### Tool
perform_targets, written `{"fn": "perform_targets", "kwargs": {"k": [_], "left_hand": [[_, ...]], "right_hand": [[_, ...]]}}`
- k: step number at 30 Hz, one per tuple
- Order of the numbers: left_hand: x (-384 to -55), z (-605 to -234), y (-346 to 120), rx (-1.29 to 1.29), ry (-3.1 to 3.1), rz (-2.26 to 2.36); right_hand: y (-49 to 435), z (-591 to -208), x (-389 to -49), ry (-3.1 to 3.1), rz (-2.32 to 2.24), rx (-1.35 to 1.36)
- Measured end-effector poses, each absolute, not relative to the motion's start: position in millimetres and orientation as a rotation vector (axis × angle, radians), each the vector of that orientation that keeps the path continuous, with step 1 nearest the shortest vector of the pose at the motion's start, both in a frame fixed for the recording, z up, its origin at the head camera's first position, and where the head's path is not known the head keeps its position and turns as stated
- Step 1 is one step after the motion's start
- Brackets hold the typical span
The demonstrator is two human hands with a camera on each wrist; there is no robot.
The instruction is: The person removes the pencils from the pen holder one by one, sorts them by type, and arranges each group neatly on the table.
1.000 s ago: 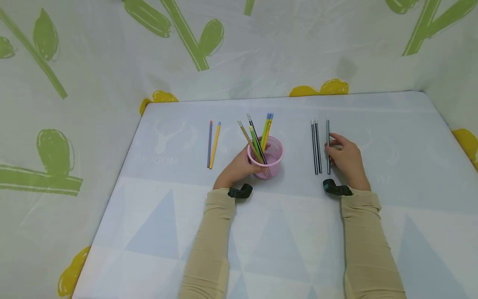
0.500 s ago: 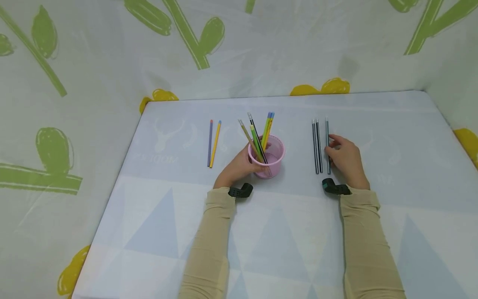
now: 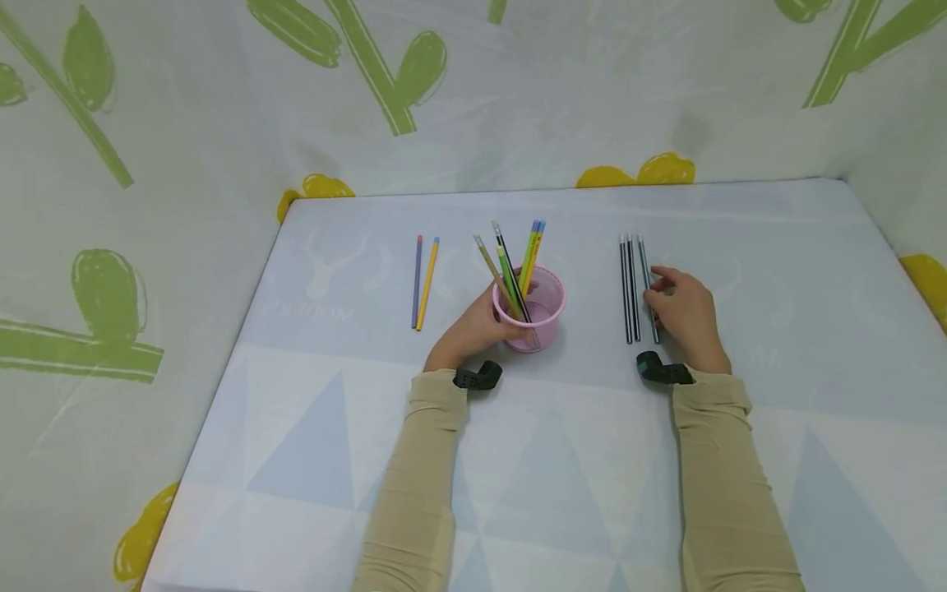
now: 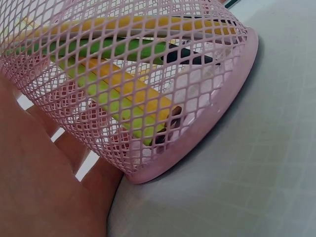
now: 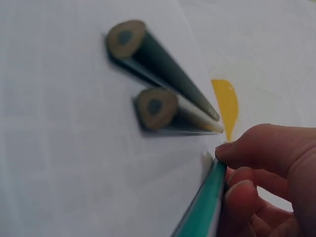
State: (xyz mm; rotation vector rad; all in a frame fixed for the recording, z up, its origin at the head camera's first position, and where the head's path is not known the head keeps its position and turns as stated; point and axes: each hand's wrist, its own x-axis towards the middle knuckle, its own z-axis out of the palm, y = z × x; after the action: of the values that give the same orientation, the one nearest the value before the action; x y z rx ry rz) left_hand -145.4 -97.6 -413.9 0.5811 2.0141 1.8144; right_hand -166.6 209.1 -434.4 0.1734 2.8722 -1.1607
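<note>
My left hand (image 3: 472, 335) grips a pink mesh pencil cup (image 3: 549, 327) from its left side, thumb at the front. In the left wrist view, pencil tips show through the cup's mesh (image 4: 217, 116), leaning inside it. Green, yellow, black and brownish pencils stick out above the rim. Over on the right, my right hand (image 3: 688, 314) pinches a teal pencil (image 3: 646, 267) between thumb and fingers, low at the tabletop. Just left of it lie two dark striped pencils (image 3: 633, 296), side by side. Their unsharpened ends (image 5: 154, 106) face the right wrist camera.
Left of the cup, a purple pencil (image 3: 417, 279) and a yellow pencil (image 3: 427, 284) lie on the table. The pale patterned tabletop (image 3: 547, 460) meets a wall (image 3: 518, 99) printed with green leaves at the back.
The teal pencil's far end has swung left toward the two striped pencils, so it now lies slanted. The left hand and the cup have stayed in place.
</note>
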Motion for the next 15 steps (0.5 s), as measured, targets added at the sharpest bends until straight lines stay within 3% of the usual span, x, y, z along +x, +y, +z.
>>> {"fn": "perform_targets", "kwargs": {"k": [15], "left_hand": [[-144.4,-411.1,-96.6,0.573,2.0,1.821]], "right_hand": [[211.0,-436.2,-166.8,2.794,-1.313,0.18]]}}
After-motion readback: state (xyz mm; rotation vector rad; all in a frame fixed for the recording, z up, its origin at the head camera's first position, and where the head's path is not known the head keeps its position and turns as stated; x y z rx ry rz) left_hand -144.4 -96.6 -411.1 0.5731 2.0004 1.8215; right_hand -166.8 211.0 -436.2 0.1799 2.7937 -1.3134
